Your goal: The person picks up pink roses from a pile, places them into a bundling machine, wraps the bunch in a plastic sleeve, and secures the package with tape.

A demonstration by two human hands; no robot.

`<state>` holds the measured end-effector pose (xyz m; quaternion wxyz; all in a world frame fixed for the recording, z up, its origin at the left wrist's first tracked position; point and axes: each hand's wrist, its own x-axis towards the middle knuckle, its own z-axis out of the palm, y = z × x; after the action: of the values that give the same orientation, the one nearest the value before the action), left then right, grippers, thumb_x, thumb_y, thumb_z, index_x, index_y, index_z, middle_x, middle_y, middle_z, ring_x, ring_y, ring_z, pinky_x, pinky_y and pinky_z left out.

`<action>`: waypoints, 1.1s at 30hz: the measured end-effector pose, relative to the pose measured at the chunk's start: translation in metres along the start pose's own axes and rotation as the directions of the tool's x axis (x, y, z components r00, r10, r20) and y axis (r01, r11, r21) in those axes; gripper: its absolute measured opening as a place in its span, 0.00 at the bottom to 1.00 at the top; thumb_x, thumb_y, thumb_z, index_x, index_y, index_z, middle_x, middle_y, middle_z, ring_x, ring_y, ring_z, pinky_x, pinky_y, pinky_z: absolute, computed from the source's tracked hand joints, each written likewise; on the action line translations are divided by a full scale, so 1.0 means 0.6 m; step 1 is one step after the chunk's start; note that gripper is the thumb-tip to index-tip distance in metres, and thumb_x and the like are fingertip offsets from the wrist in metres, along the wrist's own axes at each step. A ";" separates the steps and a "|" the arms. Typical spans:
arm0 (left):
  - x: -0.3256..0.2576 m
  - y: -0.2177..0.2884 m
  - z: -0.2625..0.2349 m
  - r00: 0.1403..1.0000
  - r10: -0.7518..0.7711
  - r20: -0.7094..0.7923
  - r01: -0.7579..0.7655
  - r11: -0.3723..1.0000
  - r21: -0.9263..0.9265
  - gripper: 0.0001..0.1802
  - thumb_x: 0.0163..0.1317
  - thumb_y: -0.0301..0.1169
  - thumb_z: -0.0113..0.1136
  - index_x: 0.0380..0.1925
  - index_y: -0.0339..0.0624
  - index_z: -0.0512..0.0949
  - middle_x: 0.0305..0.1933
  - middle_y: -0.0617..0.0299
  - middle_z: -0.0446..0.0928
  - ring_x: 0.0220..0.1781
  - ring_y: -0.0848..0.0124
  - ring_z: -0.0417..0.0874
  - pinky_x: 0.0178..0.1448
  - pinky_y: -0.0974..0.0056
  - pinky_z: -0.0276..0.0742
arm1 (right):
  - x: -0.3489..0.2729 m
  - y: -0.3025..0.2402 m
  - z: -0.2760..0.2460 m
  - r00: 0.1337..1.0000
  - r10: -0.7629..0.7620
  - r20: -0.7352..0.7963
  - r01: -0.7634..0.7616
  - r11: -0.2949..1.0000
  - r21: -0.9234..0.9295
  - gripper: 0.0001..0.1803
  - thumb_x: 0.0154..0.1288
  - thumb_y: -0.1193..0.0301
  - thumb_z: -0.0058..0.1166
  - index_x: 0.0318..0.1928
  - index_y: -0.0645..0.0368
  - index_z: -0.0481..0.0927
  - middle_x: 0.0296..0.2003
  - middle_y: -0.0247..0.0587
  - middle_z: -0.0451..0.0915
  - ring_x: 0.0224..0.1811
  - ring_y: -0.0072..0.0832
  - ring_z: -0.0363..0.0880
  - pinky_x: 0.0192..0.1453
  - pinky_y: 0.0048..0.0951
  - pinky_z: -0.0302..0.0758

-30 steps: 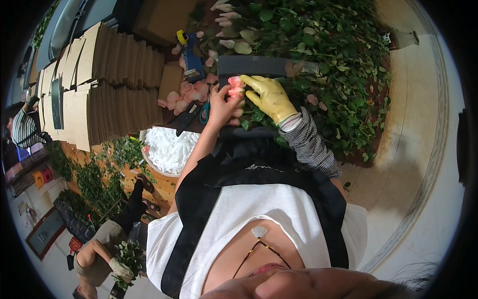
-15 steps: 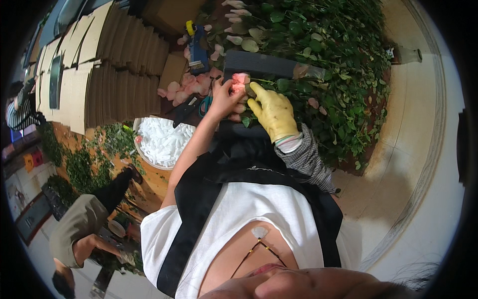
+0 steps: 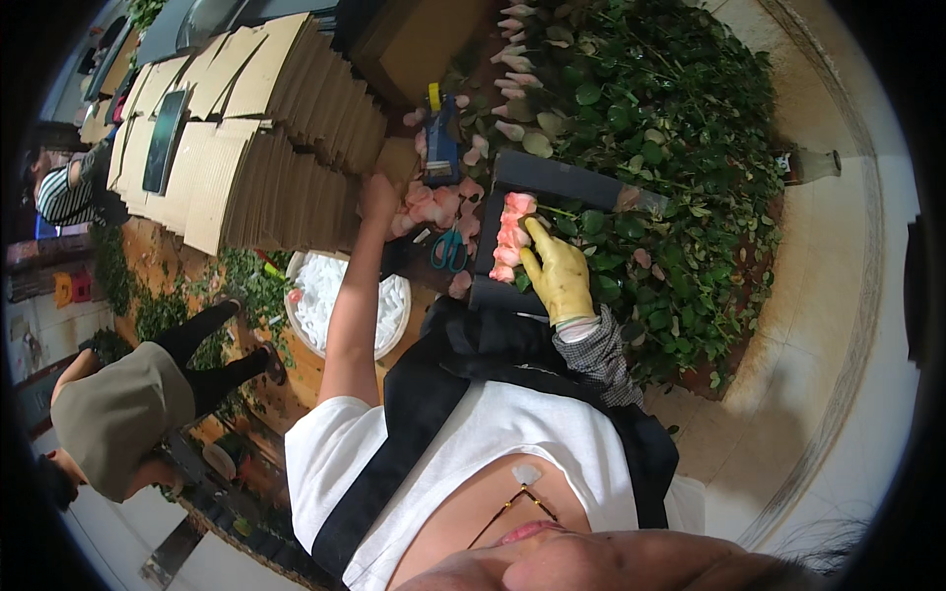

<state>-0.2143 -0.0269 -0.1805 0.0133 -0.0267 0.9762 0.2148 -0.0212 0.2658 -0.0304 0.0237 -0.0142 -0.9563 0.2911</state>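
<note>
A row of pink roses (image 3: 512,236) lies with the heads at the left side of a dark channel-shaped holder (image 3: 562,177), stems running right. My right hand (image 3: 560,281), in a yellow glove, holds the roses just behind their heads, thumb and forefinger spread along the row. My bare left hand (image 3: 377,200) reaches forward to the edge of the cardboard stack (image 3: 296,187), above loose pink petals (image 3: 429,204); its fingers are too indistinct to read. Teal-handled scissors (image 3: 448,251) lie between the petals and the holder.
A blue tape dispenser (image 3: 441,148) stands beyond the petals. Leafy rose stems (image 3: 670,128) cover the right side. A round basket of white pieces (image 3: 340,305) sits under my left forearm. A phone (image 3: 165,143) rests on the cardboard. A person (image 3: 123,414) bends at the left.
My left hand has left the roses and moved forward-left to the cardboard stack. My gloved right hand stays at the roses, which now show as a full row. The view has shifted.
</note>
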 end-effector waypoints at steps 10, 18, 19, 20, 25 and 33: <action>0.005 0.057 0.036 0.988 -0.033 0.149 -0.029 0.918 0.395 0.24 0.62 0.47 0.68 0.46 0.36 0.86 0.62 0.41 0.75 0.63 0.43 0.79 0.59 0.42 0.81 | -0.016 0.011 0.000 0.998 0.041 -0.043 -0.039 0.999 0.037 0.26 0.66 0.67 0.63 0.64 0.54 0.76 0.33 0.51 0.84 0.36 0.50 0.83 0.42 0.47 0.78; 0.036 0.015 0.052 0.954 -0.224 0.200 0.187 0.964 0.188 0.38 0.53 0.57 0.74 0.49 0.31 0.84 0.66 0.37 0.71 0.65 0.40 0.77 0.66 0.42 0.76 | -0.015 -0.001 -0.006 0.997 -0.013 -0.073 0.018 0.997 0.069 0.25 0.67 0.66 0.62 0.63 0.55 0.77 0.34 0.52 0.84 0.37 0.50 0.83 0.43 0.47 0.78; 0.040 -0.002 0.049 0.945 -0.255 0.204 0.217 0.957 0.193 0.42 0.52 0.58 0.75 0.52 0.29 0.82 0.67 0.36 0.71 0.65 0.40 0.77 0.66 0.42 0.76 | -0.012 -0.007 -0.006 0.997 -0.036 -0.075 0.043 0.995 0.085 0.25 0.67 0.66 0.62 0.63 0.55 0.77 0.34 0.52 0.84 0.37 0.50 0.83 0.43 0.47 0.78; 0.037 0.003 0.048 0.938 -0.280 0.206 0.237 0.949 0.208 0.45 0.50 0.59 0.75 0.55 0.28 0.79 0.67 0.36 0.70 0.65 0.39 0.77 0.67 0.43 0.76 | -0.014 -0.006 -0.006 0.997 -0.025 -0.068 0.030 0.997 0.076 0.25 0.67 0.66 0.62 0.63 0.55 0.77 0.35 0.53 0.84 0.38 0.50 0.83 0.43 0.47 0.78; 0.026 0.020 0.019 0.958 -0.261 0.116 0.231 0.948 0.219 0.61 0.48 0.61 0.76 0.69 0.24 0.63 0.66 0.35 0.71 0.66 0.40 0.75 0.71 0.49 0.72 | -0.016 0.002 -0.007 0.996 -0.010 -0.084 0.011 1.000 0.014 0.21 0.66 0.65 0.62 0.58 0.53 0.76 0.34 0.48 0.85 0.35 0.49 0.84 0.39 0.47 0.79; -0.050 0.022 -0.092 0.998 0.011 -0.066 -0.039 0.898 -0.438 0.50 0.62 0.52 0.70 0.72 0.27 0.62 0.69 0.35 0.69 0.71 0.48 0.72 0.73 0.52 0.69 | -0.021 0.010 0.004 0.988 -0.041 -0.147 0.043 0.999 0.011 0.21 0.66 0.65 0.62 0.58 0.53 0.77 0.34 0.46 0.85 0.35 0.47 0.85 0.38 0.46 0.79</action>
<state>-0.1861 -0.0367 -0.1240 -0.0259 -0.0232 0.9030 0.4283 -0.0085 0.2691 -0.0360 0.1002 -0.0154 -0.9500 0.2954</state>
